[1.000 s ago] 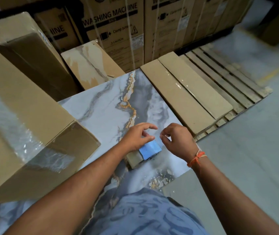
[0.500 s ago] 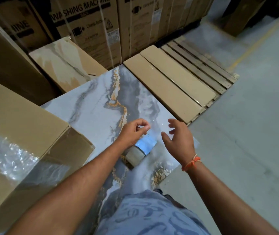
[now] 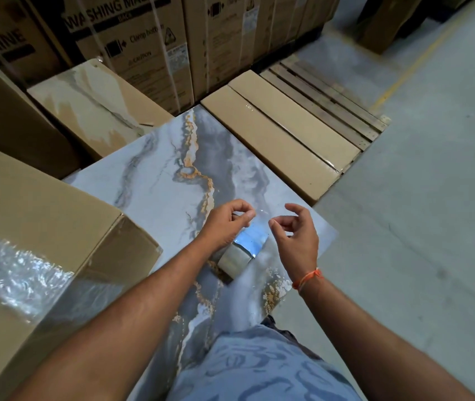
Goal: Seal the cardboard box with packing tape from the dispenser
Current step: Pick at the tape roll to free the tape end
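Observation:
A tape dispenser point(image 3: 245, 250) with a blue metal blade guard and a roll of clear tape sits low over the marbled slab point(image 3: 155, 180). My left hand point(image 3: 224, 224) grips it from the left, thumb and forefinger pinched near its top. My right hand point(image 3: 294, 230) hovers just right of the dispenser, fingers curled and apart, holding nothing I can make out; a faint strip of clear tape may stretch between the hands. The large cardboard box point(image 3: 28, 241) lies at left, a wide band of shiny clear tape across its top.
Two long flat cartons point(image 3: 282, 134) lie on a wooden pallet point(image 3: 331, 94) beyond the slab. Washing-machine cartons point(image 3: 132, 44) stand along the back. Another tilted carton point(image 3: 91, 102) leans behind the slab. Grey concrete floor point(image 3: 418, 198) spreads to the right.
My right hand has opened and drawn away to the right of the dispenser. The left hand keeps its hold. The view has shifted so the big box sits further left.

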### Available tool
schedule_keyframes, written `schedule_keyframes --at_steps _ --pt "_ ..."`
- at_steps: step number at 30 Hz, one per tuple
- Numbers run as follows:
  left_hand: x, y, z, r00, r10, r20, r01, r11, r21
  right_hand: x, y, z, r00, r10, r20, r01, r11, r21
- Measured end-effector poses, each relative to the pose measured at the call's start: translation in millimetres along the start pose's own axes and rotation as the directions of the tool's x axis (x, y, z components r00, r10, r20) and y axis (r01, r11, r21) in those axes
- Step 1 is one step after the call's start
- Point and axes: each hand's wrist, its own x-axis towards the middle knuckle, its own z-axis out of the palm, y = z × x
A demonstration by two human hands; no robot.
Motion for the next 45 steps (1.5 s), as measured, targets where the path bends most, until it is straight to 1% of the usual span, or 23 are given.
schedule_keyframes --at_steps 5,11,14,15,17,19,21,29,33,45 --pt "-1 3 -1 1.0 0.0 -0.002 0.0 0.998 0.067 -1 3 0 0.999 -0.029 -0.041 0.028 0.999 -0.02" --pt "-3 5 -1 0.998 -0.017 -0.056 0.023 0.994 0.105 0 6 1 0.998 -0.047 -0.031 0.047 0.999 -0.015" --pt "-6 8 -5 0.995 0.062 -0.074 -0.053 0.992 0.114 1 7 2 0.999 -0.048 -0.019 0.048 0.999 -0.006" --pt "-8 11 -8 0.992 0.107 -0.06 -0.097 0.984 0.149 1 8 2 0.999 -0.045 -0.015 0.045 0.999 0.001" --pt "-11 13 -14 0.98 0.199 0.009 -0.195 0.949 0.249 1 8 2 0.999 -0.047 -0.008 0.047 0.999 0.012" --pt "-13 14 -17 0.967 0.241 0.079 -0.254 0.916 0.311 1 9 1 0.999 -0.053 -0.003 0.053 0.998 0.019" --pt "-14 15 -17 0.958 0.267 0.107 -0.288 0.892 0.348 0 9 0 0.998 -0.055 0.003 0.055 0.998 0.034" --pt "-12 17 -10 0.911 0.395 0.117 -0.398 0.77 0.499 4 9 -2 0.999 -0.039 -0.013 0.04 0.997 0.064" --pt "-10 20 -10 0.898 0.425 0.118 -0.419 0.74 0.526 5 10 -2 0.999 -0.034 -0.016 0.035 0.997 0.065" --pt "-5 17 -13 0.892 0.446 0.073 -0.413 0.739 0.532 6 13 -1 1.0 -0.026 0.008 0.025 0.999 0.042"
